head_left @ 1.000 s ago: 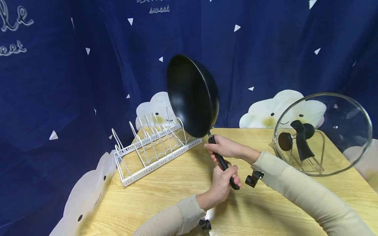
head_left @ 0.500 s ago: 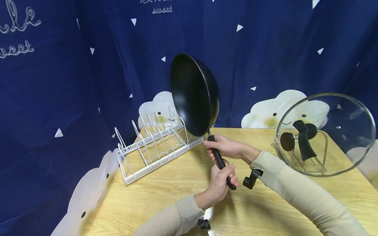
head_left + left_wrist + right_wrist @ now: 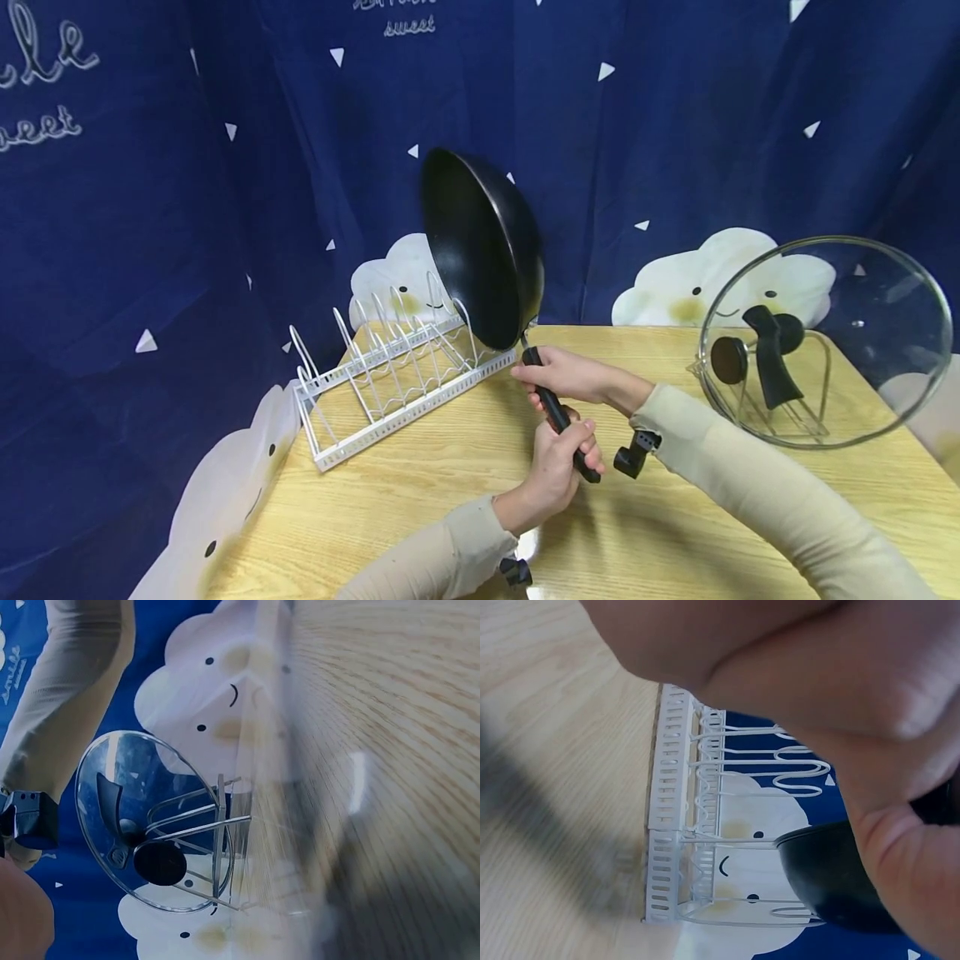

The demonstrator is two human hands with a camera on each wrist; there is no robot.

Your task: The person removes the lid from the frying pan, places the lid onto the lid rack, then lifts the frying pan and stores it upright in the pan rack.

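Note:
A deep black wok (image 3: 480, 250) is held up on its side above the right end of a white wire rack (image 3: 412, 412), its open face turned left. My right hand (image 3: 566, 373) grips the upper part of the black handle (image 3: 553, 408), close to the bowl. Lower down, my left hand (image 3: 557, 458) is wrapped around the handle near its end. In the right wrist view, the wok's rim (image 3: 810, 832) overlaps the rack's wire loops; whether they touch I cannot tell. Some fingers of both hands are hidden behind the handle.
On the right, a glass lid (image 3: 780, 358) with a black handle leans upright in a wire stand (image 3: 823, 375). The wooden table (image 3: 420, 483) meets a blue curtain (image 3: 675, 150) with cloud figures at its back and left.
The wok's bowl has swung a little left and down, after a slight shift right. Both hands keep their grip on the handle, and the rack and lid stay put.

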